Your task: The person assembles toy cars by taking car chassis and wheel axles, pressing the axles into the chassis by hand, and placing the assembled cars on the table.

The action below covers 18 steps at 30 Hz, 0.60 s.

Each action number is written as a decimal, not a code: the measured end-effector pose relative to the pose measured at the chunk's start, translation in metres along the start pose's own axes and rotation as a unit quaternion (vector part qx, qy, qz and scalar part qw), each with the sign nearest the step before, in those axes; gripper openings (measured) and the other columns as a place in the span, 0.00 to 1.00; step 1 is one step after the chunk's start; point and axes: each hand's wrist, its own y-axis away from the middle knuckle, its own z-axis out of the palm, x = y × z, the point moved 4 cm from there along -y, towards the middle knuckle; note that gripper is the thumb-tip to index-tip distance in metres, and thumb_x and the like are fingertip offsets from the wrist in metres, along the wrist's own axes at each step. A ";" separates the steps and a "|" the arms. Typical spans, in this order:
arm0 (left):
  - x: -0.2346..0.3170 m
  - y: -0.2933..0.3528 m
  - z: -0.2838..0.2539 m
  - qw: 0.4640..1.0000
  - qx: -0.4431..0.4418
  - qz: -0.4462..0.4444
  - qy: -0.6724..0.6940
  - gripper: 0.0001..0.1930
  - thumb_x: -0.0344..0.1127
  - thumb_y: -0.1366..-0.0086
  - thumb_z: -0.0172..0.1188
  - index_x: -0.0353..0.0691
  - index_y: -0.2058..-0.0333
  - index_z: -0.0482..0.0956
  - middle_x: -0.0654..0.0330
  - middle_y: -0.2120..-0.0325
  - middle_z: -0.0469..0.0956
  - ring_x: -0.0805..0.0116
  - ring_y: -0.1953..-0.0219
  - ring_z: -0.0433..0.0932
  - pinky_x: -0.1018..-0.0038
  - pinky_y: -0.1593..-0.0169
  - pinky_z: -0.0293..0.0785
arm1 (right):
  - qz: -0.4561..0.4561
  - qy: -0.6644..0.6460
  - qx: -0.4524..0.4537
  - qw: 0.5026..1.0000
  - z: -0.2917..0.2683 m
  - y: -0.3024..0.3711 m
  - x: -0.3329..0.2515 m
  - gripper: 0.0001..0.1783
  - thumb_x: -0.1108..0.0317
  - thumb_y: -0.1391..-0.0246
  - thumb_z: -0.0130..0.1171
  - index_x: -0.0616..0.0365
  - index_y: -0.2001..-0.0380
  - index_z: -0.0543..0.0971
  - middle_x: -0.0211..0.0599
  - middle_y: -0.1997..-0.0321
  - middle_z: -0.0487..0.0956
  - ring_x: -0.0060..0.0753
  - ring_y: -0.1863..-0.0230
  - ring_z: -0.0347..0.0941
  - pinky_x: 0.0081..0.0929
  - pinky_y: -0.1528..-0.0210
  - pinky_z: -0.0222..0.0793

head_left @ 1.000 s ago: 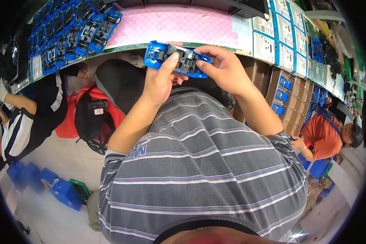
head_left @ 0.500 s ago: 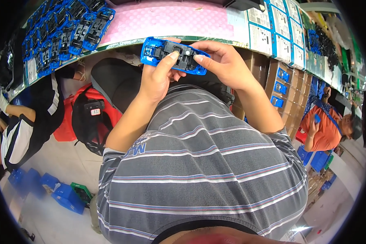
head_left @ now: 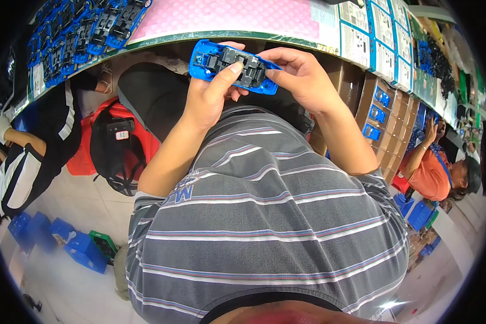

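A blue toy car body (head_left: 201,60) with a black interior piece in it is held between my two hands, just off the table's near edge, its hollow side facing up. My left hand (head_left: 213,92) grips it from below, the fingers behind it and the thumb pressed on the black interior piece (head_left: 249,69). At the car's right end, my right hand (head_left: 299,78) has its thumb and bent fingers closed on the blue rim. The undersides of the fingers are partly hidden by the car.
On the table's left lie several similar blue car bodies (head_left: 116,24) in rows. Pink bubble sheet (head_left: 227,19) covers the middle. White-and-blue boxes (head_left: 356,46) stand right, above a divided cardboard carton (head_left: 391,116). Other people (head_left: 432,173) sit at both sides; a black backpack (head_left: 119,148) is at left.
My left thumb has shifted slightly along the black interior piece. My right thumb has moved from the interior to the car's right end. The car is tilted a little more.
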 end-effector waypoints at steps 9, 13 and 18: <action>-0.008 0.005 0.003 1.000 0.005 0.011 -0.026 0.17 0.36 0.34 0.60 0.38 0.48 0.74 0.61 0.69 0.81 0.76 0.77 0.78 0.83 0.76 0.70 | -0.013 0.008 0.032 0.999 0.000 0.010 0.011 0.16 0.83 0.44 0.52 0.71 0.53 0.78 0.40 0.57 0.82 0.25 0.56 0.79 0.24 0.51 0.75; -0.009 0.007 0.004 0.999 0.008 0.025 -0.029 0.17 0.33 0.35 0.60 0.37 0.49 0.74 0.60 0.69 0.81 0.76 0.77 0.78 0.83 0.76 0.70 | -0.007 0.004 0.021 1.000 0.001 0.013 0.008 0.15 0.82 0.44 0.53 0.71 0.53 0.78 0.40 0.57 0.82 0.26 0.55 0.79 0.24 0.50 0.74; -0.005 0.008 0.004 0.999 0.002 0.030 -0.024 0.16 0.33 0.35 0.60 0.37 0.49 0.74 0.60 0.70 0.81 0.76 0.77 0.78 0.83 0.76 0.69 | -0.004 -0.009 0.008 1.000 0.001 0.013 0.007 0.16 0.82 0.44 0.53 0.70 0.52 0.78 0.40 0.57 0.81 0.25 0.55 0.79 0.25 0.50 0.74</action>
